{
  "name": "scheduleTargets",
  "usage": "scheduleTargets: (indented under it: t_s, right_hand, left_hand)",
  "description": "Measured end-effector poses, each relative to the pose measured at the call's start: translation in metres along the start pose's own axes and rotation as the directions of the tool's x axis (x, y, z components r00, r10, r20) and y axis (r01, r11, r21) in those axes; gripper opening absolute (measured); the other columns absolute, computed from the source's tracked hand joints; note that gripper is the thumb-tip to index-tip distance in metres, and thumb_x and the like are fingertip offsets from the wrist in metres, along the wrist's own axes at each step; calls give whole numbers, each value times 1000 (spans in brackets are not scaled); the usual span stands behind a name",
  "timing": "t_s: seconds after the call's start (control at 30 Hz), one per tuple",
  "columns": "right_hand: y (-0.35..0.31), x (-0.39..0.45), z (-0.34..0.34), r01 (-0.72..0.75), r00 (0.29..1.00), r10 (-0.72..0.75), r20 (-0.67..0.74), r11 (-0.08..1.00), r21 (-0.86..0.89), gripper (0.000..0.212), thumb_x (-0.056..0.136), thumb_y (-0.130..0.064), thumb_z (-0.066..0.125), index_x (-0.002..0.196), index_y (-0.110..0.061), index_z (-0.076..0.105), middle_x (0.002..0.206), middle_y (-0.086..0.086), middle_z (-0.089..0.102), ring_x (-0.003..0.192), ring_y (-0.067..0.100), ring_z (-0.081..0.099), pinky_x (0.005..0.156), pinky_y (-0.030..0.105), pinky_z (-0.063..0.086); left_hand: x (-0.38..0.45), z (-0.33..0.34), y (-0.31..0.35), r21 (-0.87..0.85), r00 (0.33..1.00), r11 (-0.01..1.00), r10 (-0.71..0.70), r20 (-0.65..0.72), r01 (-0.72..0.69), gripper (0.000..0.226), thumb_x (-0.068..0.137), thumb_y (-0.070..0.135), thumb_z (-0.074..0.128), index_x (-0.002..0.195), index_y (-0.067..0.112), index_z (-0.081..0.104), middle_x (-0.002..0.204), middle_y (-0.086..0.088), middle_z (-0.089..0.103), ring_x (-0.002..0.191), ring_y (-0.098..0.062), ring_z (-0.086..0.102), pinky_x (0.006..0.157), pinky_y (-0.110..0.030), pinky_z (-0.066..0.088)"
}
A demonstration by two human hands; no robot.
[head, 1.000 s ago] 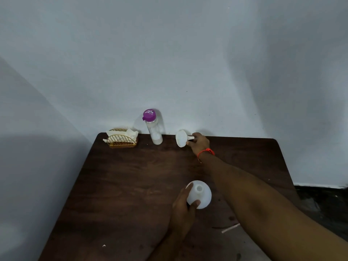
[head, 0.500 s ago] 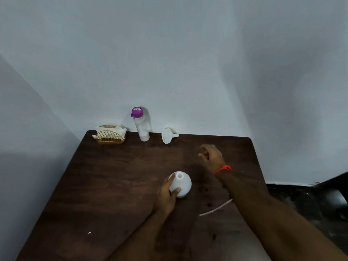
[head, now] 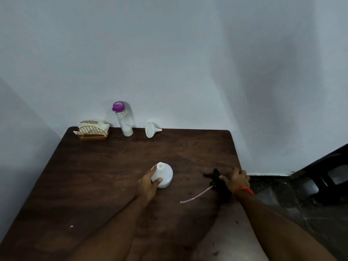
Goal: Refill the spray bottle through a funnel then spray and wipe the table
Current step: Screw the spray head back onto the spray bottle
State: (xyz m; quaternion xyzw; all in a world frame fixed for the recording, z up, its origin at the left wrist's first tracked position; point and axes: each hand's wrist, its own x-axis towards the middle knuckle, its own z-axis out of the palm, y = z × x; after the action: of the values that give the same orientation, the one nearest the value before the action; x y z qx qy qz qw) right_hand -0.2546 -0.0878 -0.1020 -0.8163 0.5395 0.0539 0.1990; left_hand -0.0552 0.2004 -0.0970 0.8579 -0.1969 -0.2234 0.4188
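Observation:
A round white spray bottle [head: 164, 173] stands upright with its neck open in the middle of the dark wooden table [head: 113, 166]. My left hand [head: 148, 182] grips its side. The black spray head [head: 216, 180] with its thin white dip tube [head: 195, 195] lies near the table's right edge, and my right hand [head: 236, 179] holds it. A white funnel [head: 151, 129] lies on its side at the back edge. To its left stands a clear bottle with a purple cap [head: 123, 119].
A gold wire holder with white napkins [head: 93, 130] sits at the back left corner. The wall runs along the table's back and left sides. Dark floor and a black object [head: 323, 178] lie to the right of the table.
My right hand left the funnel at the back, swept right and toward me, and now holds the black spray head. The left hand kept its hold on the white bottle.

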Motion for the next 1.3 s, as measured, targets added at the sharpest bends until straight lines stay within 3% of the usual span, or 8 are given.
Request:
scheduleTargets:
  t_s: [0.27,0.47,0.77,0.9,1.03,1.17,1.3]
  right_hand:
    - [-17,-7,13,-18,994,11,105,998,66,63,85,-51,62,131,-11,47,135,21,42,125,42,40,102,46,39]
    - [-26,0,21,-30,989,9,150,990,137,46,85,-41,64,121,-12,59,123,17,58,113,35,55,96,41,48]
    - [-31,1,22,-126,989,102,103,956,266,43,82,-27,69,113,3,63,117,24,59,105,37,59,92,40,50]
    - [-35,-4,15,-114,993,111,28,926,361,41,82,-21,69,114,3,62,121,26,53,109,39,54,95,36,45]
    - [-42,-13,1,-50,995,90,-40,819,572,38,82,-18,68,117,-10,57,117,20,60,102,35,59,88,36,50]
    - [-67,-25,-37,100,988,18,-156,696,712,33,88,-14,62,119,-12,52,107,10,62,90,24,60,74,27,45]
    - [-105,-38,-83,382,921,-169,-352,579,721,34,87,-13,64,118,-18,51,109,2,65,103,21,64,91,35,52]
  left_hand:
    - [3,1,-2,14,999,999,-43,12,43,62,87,25,70,143,16,46,142,-7,53,132,-27,47,109,-34,35]
    - [2,1,-2,18,999,999,-41,14,40,62,87,25,69,144,15,45,141,-8,54,132,-27,47,109,-35,36]
    - [2,2,-2,17,999,999,-45,14,45,61,89,24,68,144,15,44,144,-7,51,133,-27,46,110,-35,35]
    - [2,3,-3,25,999,999,-44,15,44,61,90,25,66,146,17,42,146,-6,48,134,-26,44,111,-36,33]
    - [2,3,-4,29,999,999,-42,12,42,62,90,26,67,146,17,42,146,-5,49,135,-26,44,111,-34,33]
    - [1,4,-3,25,999,999,-35,14,35,61,89,25,67,145,15,43,146,-8,49,134,-27,45,110,-34,34]
    - [0,2,0,35,999,999,-34,27,33,62,89,26,68,145,15,43,145,-10,49,133,-29,46,110,-36,35]
